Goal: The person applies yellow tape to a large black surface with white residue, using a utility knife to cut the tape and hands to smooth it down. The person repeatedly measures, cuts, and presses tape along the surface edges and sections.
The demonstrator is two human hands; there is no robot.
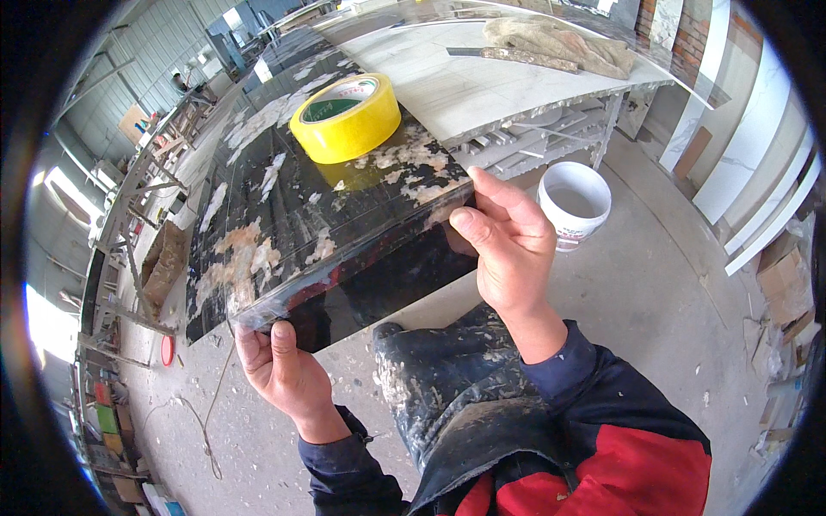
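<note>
A black stone slab [284,202], patched with tan and white residue, stretches away in front of me. Along its near edge stands a glossy black stone strip [387,288], its face toward me. My left hand [288,378] pinches the strip's left end, thumb on the near side and fingertips partly hidden behind the edge. At the right end, my right hand [514,245] grips the corner between thumb and fingers. A roll of yellow tape [348,138] lies on the slab between and beyond both hands. Whether strip and slab are joined, I cannot tell.
A white bucket [575,206] stands on the floor to the right. Beyond it is a pale table [413,73] bearing a rag [559,45] and a flat, dirty tool [529,58]. White slabs [753,138] lean at far right. Metal racks [107,249] line the left.
</note>
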